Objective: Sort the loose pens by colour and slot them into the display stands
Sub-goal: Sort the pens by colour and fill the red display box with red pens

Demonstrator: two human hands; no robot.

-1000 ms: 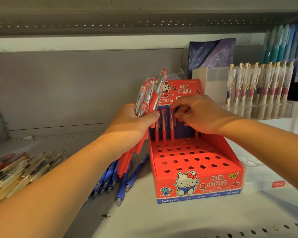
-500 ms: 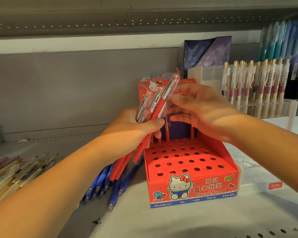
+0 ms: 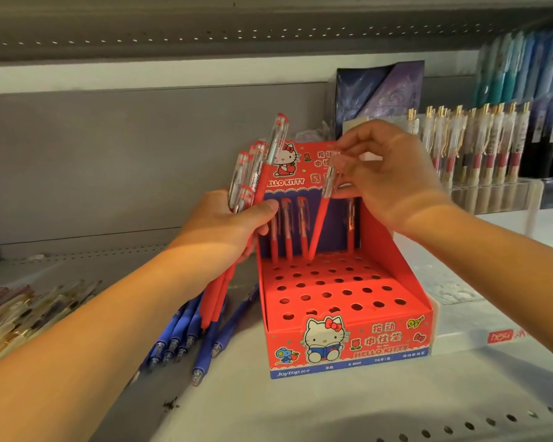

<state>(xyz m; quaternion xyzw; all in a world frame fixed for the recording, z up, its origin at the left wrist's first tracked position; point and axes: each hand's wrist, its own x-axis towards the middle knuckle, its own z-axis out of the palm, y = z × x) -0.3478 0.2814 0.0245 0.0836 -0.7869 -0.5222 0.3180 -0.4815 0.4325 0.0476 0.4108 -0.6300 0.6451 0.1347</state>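
Note:
A red Hello Kitty display stand (image 3: 348, 339) with rows of holes sits on the shelf. Several red pens (image 3: 288, 231) stand in its back row. My left hand (image 3: 233, 228) grips a bundle of red pens (image 3: 256, 183) just left of the stand. My right hand (image 3: 387, 173) pinches a single red pen (image 3: 320, 221) by its clear cap end, its tip down at a back-row hole. Several loose blue pens (image 3: 186, 333) lie on the shelf left of the stand, partly under my left arm.
A heap of clear and gold pens (image 3: 29, 307) lies at the far left. A clear rack of gold-clipped pens (image 3: 473, 148) stands at the back right, with a dark purple packet (image 3: 377, 90) behind the stand. The upper shelf (image 3: 268, 30) hangs low overhead.
My right hand has drawn one red pen out of the bundle and brought it over to the stand's back row. My left hand keeps the bundle.

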